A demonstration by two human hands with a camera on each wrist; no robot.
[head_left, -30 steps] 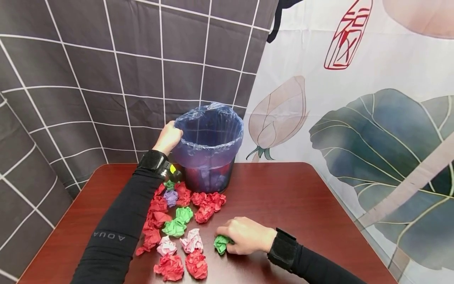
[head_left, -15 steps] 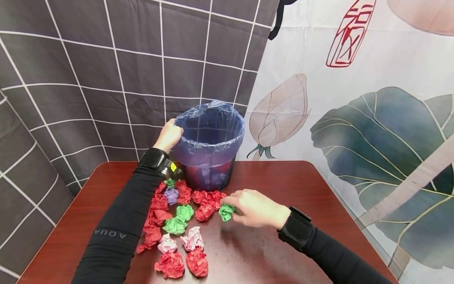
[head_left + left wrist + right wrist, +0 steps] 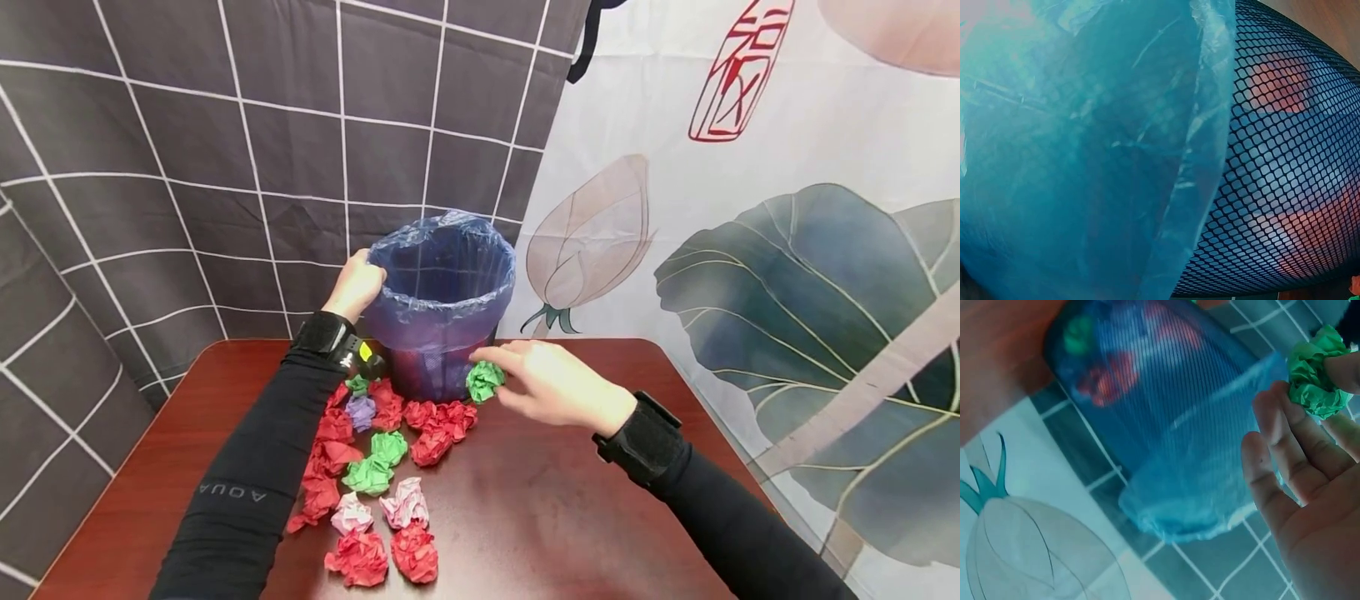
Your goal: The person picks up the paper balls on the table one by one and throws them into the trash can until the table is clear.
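Note:
My left hand [image 3: 356, 287] grips the rim of a mesh wastebasket [image 3: 1297, 156] on its left side. A blue plastic bag [image 3: 442, 321] lines the basket and folds down over its outside. Between thumb and fingers, my right hand [image 3: 551, 382] pinches a crumpled green paper ball [image 3: 485, 381], held up in front of the basket's lower right side. In the right wrist view the same ball [image 3: 1316, 374] sits at the thumb and fingertips. Red and green paper shows through the basket's mesh, low inside.
Left of centre on the brown table [image 3: 555, 492] lie several crumpled papers: red balls [image 3: 358, 560], green balls [image 3: 370, 475], pink balls [image 3: 406, 503] and a purple one [image 3: 361, 412]. A red cluster [image 3: 435, 429] lies just before the basket. Grey checked cloth [image 3: 285, 150] hangs behind.
My right hand has lifted the green paper ball off the table and carried it away from me, up towards the basket. The left hand keeps its grip on the rim.

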